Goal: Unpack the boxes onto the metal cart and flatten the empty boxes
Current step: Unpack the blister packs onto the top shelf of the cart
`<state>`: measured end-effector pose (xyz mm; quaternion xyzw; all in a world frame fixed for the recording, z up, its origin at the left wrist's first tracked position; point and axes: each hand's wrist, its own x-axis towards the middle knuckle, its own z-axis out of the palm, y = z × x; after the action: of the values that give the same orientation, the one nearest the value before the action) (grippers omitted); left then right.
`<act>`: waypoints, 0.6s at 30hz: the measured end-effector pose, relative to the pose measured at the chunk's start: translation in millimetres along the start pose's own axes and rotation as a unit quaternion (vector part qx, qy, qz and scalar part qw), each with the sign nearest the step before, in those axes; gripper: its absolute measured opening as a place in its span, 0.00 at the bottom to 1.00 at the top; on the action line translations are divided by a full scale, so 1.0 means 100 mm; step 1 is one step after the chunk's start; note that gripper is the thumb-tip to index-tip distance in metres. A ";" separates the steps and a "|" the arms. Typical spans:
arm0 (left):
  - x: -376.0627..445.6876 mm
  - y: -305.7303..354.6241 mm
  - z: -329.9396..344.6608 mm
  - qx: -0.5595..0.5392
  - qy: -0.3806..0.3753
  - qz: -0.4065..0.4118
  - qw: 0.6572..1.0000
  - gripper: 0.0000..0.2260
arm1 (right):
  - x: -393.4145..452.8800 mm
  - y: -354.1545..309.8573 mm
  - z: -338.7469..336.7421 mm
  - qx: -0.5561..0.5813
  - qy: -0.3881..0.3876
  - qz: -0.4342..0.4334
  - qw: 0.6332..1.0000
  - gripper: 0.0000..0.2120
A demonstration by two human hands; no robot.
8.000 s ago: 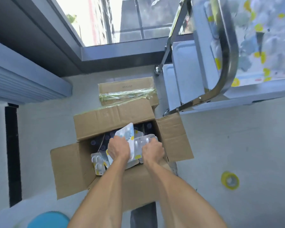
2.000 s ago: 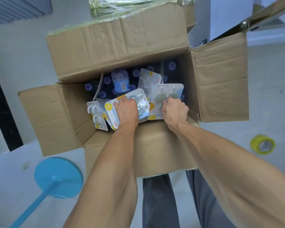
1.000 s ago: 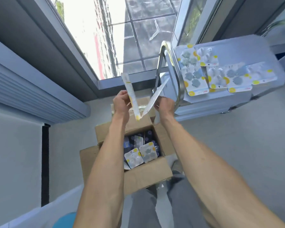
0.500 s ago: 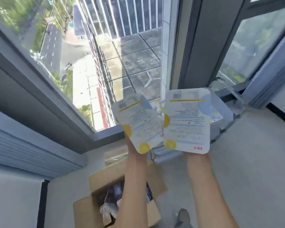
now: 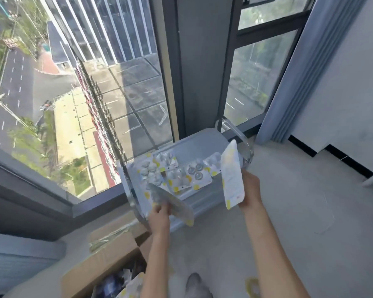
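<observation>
The metal cart (image 5: 205, 138) stands by the window with several blister packs (image 5: 177, 171) lying on its top. My left hand (image 5: 159, 218) grips a blister pack (image 5: 172, 203) over the cart's near left edge. My right hand (image 5: 251, 190) holds another blister pack (image 5: 232, 175), tilted on edge, at the cart's right side. The open cardboard box (image 5: 103, 261) sits on the floor at the lower left with more packs inside. A taped box (image 5: 112, 231) lies behind it.
A large window (image 5: 84, 93) and its dark frame pillar (image 5: 202, 67) run behind the cart. A curtain (image 5: 297, 72) hangs at the right. A yellow tape roll (image 5: 253, 287) lies on the pale floor at the lower right.
Both hands have lifted two packs out of the box and carried them up and right, over the cart. The view has swung from the box to the cart.
</observation>
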<state>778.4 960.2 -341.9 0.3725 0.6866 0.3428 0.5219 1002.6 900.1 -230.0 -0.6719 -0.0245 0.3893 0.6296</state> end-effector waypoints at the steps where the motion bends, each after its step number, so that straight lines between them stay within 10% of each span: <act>1: 0.01 -0.09 0.10 0.037 0.007 -0.007 0.999 0.13 | 0.15 0.03 -0.06 -0.020 0.045 -0.006 0.999 0.09; 5: 0.03 -0.28 0.53 0.139 0.068 -0.042 0.987 0.11 | 0.61 0.10 -0.34 -0.089 0.196 -0.013 0.976 0.17; 18: 1.22 0.43 2.48 0.248 0.057 -0.054 0.965 0.16 | 2.64 0.22 0.15 -0.319 0.192 -0.038 0.927 0.18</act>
<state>1004.8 1107.7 -415.6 0.4327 0.7979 0.1534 0.3907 1168.1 1046.3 -377.6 -0.8976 -0.0516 0.2002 0.3894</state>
